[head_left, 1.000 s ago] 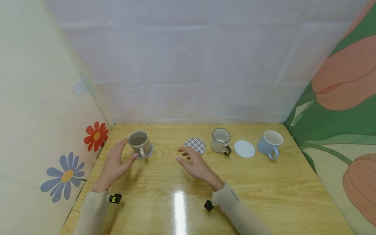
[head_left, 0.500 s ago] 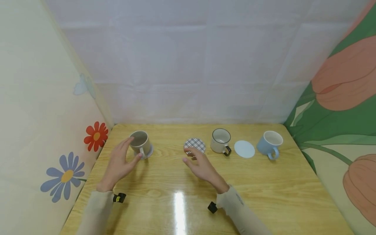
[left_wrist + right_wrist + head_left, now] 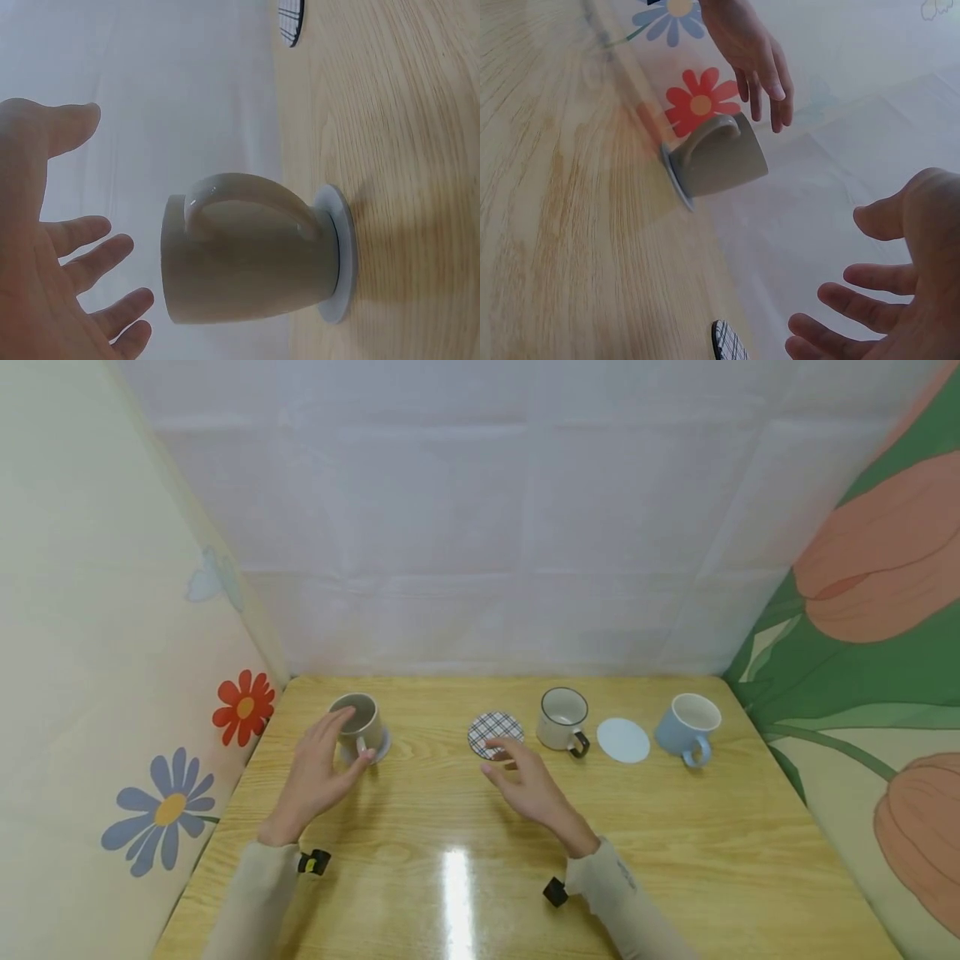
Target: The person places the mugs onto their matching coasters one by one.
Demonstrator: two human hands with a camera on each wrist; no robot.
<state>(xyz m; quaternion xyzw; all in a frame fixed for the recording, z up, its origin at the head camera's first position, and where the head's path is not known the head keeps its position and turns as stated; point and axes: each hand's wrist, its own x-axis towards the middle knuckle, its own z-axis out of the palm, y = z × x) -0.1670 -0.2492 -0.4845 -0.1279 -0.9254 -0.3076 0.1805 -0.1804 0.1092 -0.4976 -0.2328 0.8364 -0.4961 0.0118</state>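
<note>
A grey-beige mug (image 3: 369, 727) stands upright on a pale round coaster (image 3: 346, 255) at the table's left. My left hand (image 3: 315, 781) hovers beside it, thumb and fingers spread. In the left wrist view a gap separates the fingertips (image 3: 135, 300) from the mug's rim, and the palm holds nothing. Toward the middle, my right hand (image 3: 531, 792) hangs in the air just in front of a black-and-white plaid coaster (image 3: 491, 728). Its fingers are loosely bent and apart, with nothing between them, as the right wrist view also shows.
Right of the plaid coaster stand a white mug (image 3: 559, 728) with black rim and handle, a pale round coaster (image 3: 623, 740) and a light blue mug (image 3: 684, 732). The wooden table (image 3: 420, 860) meets a white cloth backdrop (image 3: 480, 568) behind and floral walls at both sides.
Both hands have drifted to the right. The left fingers now overlap more of the mug in the head view, and the right hand has uncovered more of the plaid coaster. The mugs have not moved.
</note>
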